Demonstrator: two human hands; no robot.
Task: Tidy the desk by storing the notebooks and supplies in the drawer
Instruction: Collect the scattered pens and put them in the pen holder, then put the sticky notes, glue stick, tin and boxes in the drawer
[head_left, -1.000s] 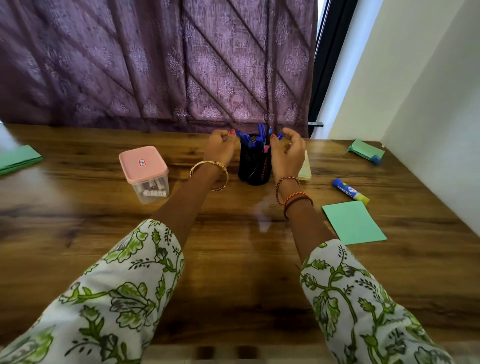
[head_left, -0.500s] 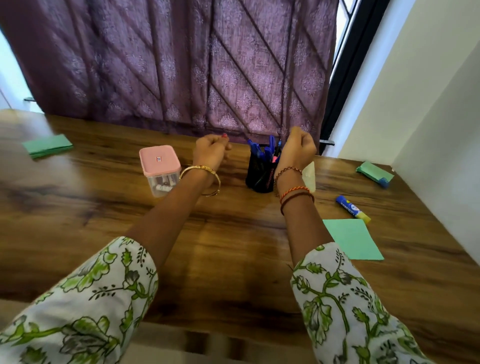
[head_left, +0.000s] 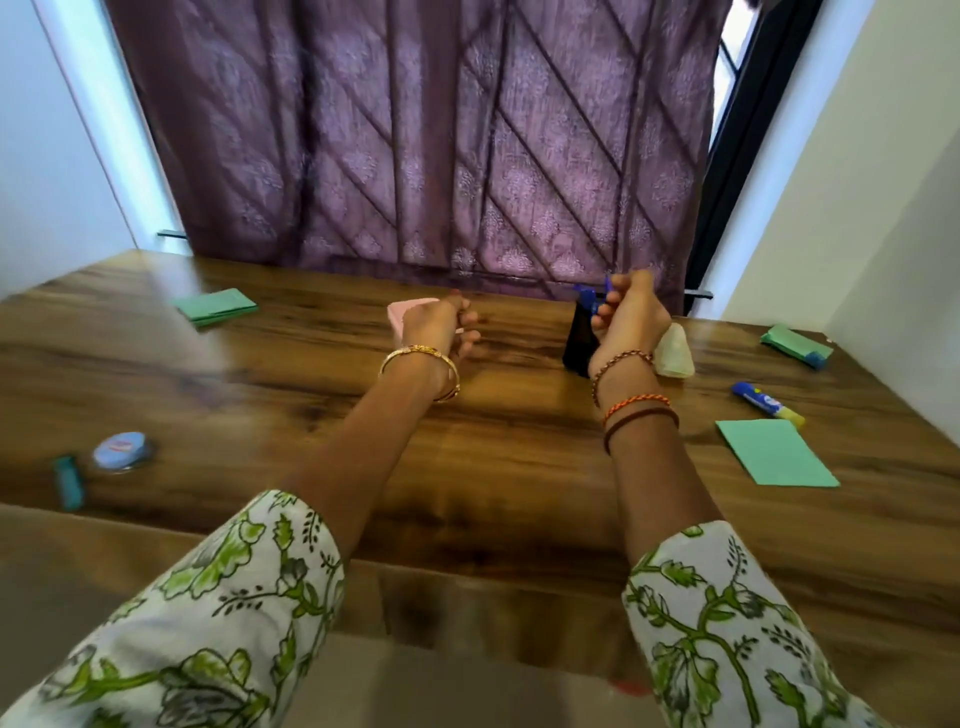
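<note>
Far to our left on the wooden worktop (head_left: 493, 467) lay a small teal object (head_left: 68, 480), too blurred to name, and just beside it a round blue-lidded tin (head_left: 120, 450); further back lay a folded green notebook (head_left: 215, 306). Our left hand (head_left: 436, 330) hung in the air with its fingers (head_left: 470, 332) loosely curled and nothing in them, directly in front of the pink-lidded box (head_left: 402, 314), which it mostly hid. We could not tell whether hand and box touched. Our right hand (head_left: 626, 325) was raised in front of the black pen holder (head_left: 579, 338) with its blue pens (head_left: 589, 301), fingers curled in; whether they had hold of a pen or of the holder's rim, we could not tell. Just behind that wrist stood a pale pad (head_left: 674, 353). Further right lay the glue stick (head_left: 769, 405), its long axis running diagonally away from us, then a flat green paper sheet (head_left: 776, 452) close beside it, and at the far corner another green notebook (head_left: 795, 345). No drawer was in view. We judged the holder the nearest thing to take, upright and just ahead of our right fingers, with the box likewise ahead of the left.
</note>
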